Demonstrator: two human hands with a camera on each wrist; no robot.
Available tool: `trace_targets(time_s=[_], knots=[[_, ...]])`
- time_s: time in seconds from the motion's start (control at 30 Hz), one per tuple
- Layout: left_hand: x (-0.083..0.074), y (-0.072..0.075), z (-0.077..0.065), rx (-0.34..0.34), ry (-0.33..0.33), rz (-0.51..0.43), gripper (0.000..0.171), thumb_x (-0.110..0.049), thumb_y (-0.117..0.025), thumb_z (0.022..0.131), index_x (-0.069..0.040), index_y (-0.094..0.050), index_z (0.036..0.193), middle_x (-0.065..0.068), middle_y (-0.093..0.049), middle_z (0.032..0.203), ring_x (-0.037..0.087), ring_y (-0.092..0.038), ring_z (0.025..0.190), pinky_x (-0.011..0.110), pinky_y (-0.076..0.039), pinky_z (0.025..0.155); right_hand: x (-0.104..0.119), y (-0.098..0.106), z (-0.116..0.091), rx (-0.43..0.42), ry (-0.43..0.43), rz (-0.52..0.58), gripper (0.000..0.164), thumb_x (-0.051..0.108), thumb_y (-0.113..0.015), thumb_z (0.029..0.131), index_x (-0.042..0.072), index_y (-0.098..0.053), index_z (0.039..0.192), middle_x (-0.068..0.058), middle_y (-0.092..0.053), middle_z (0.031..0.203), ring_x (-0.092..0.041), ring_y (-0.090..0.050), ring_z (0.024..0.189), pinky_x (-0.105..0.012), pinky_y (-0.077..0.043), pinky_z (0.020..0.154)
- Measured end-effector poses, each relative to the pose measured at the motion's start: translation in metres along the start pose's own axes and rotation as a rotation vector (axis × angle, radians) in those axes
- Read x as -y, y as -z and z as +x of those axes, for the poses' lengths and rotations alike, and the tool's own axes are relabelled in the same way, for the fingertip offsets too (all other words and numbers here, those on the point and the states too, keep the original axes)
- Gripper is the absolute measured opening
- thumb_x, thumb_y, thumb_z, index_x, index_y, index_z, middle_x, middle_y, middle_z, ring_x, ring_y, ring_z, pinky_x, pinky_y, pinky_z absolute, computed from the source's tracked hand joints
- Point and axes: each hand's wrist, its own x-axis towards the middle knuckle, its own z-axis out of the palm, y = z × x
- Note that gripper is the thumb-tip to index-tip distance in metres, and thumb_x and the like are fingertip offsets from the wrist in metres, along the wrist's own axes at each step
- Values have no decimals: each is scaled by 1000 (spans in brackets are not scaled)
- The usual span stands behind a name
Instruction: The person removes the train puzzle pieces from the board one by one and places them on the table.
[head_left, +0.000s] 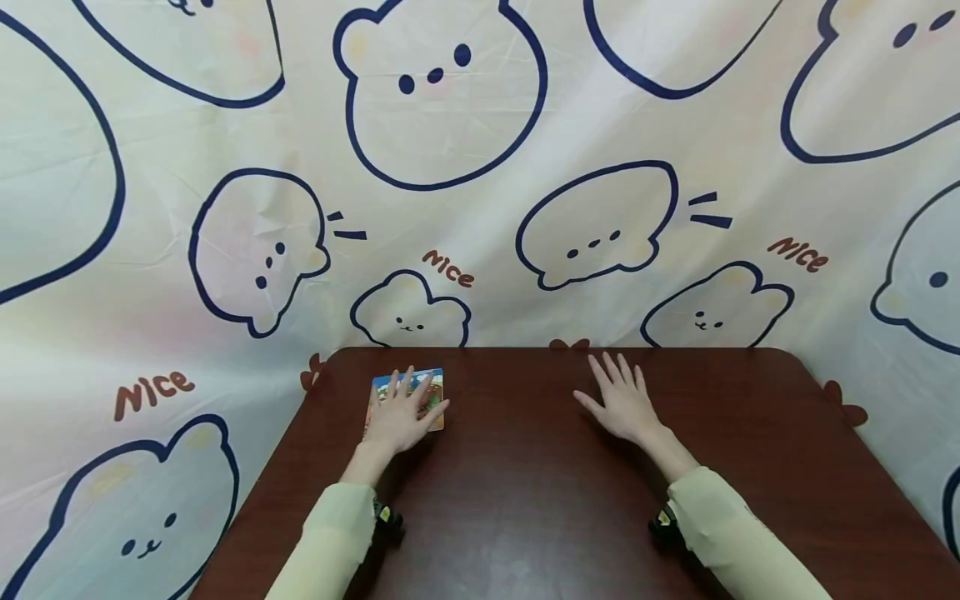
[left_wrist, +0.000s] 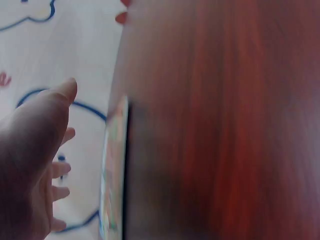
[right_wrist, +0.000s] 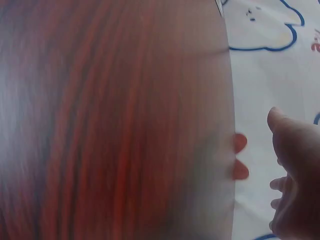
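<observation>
A thin, colourful flat piece with a picture on it [head_left: 436,385], like a small book or puzzle board, lies near the table's far left corner. Over it my left hand [head_left: 397,418] is spread, fingers straight, hiding much of the picture. In the left wrist view a gap shows between the left hand [left_wrist: 35,165] and the thin edge of the picture piece [left_wrist: 114,170]. My right hand [head_left: 627,408] is held with fingers spread above the far right part of the table, holding nothing. The right wrist view shows that hand [right_wrist: 302,170] raised off the surface.
The dark reddish-brown table [head_left: 517,500] has rounded far corners. Behind and beside it hangs a pale cloth [head_left: 495,225] printed with blue-outlined bears and the word "Nice". Both forearms wear light sleeves, with a small dark wrist device [head_left: 388,518] below the left cuff.
</observation>
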Motion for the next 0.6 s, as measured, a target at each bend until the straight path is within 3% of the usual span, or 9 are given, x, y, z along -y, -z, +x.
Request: trace_targets(time_s=[0.13,0.27,0.43,0.6], knots=[[31,-2,-4,12,20,4,85,-69,-51,108,-20,-35,174,24,-21,183,52,-16,170,79,-9,134,15,-11,3,19,26,16,84,49,-60,112,3,-28,174,-31,-26,179,-56,-16,168,-77,-12,134],[51,-5,-6,36,39,-4,93,-74,-49,105,-15,-32,175,26,-21,182,51,-15,171,74,-10,136,30,-23,6,66,37,59,84,51,-59,112,3,-28,174,-30,-26,179,-54,-17,169,-76,-12,135],[57,-10,-4,77,25,-15,96,-76,-48,105,-13,-31,175,26,-21,182,50,-15,171,70,-11,138,42,-36,7,115,51,115,85,52,-58,112,4,-27,175,-29,-25,180,-53,-15,170,-75,-11,135],[50,-13,-4,125,-5,-20,92,-73,-50,107,-13,-32,175,25,-19,183,49,-15,171,68,-12,139,48,-45,3,134,66,148,86,52,-61,110,5,-29,174,-29,-25,180,-53,-16,170,-75,-11,135]])
